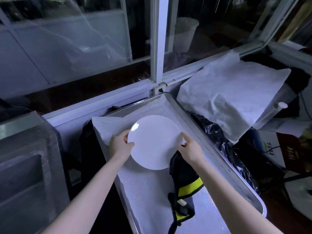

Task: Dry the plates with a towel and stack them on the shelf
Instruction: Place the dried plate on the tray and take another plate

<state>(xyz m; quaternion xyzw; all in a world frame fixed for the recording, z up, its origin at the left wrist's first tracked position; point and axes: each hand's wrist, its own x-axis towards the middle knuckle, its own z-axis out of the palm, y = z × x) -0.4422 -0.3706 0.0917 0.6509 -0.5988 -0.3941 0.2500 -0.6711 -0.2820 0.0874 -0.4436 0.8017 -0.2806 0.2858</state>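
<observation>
A round white plate (154, 142) is held between both hands over a metal tray (217, 149) lined with a white mesh mat (148, 191). My left hand (119, 143) grips the plate's left rim, thumb on top. My right hand (190, 146) holds the right rim with the index finger along the edge. A black cloth with yellow-green bands (184, 181) lies on the mat under my right wrist, just below the plate. Whether the plate touches the mat cannot be told.
A window frame (158, 48) rises straight behind the tray. A white cloth-covered bundle (233, 97) sits to the right, black plastic (224, 144) beside the tray's right rim. A grey cabinet or box (25, 157) stands at the left.
</observation>
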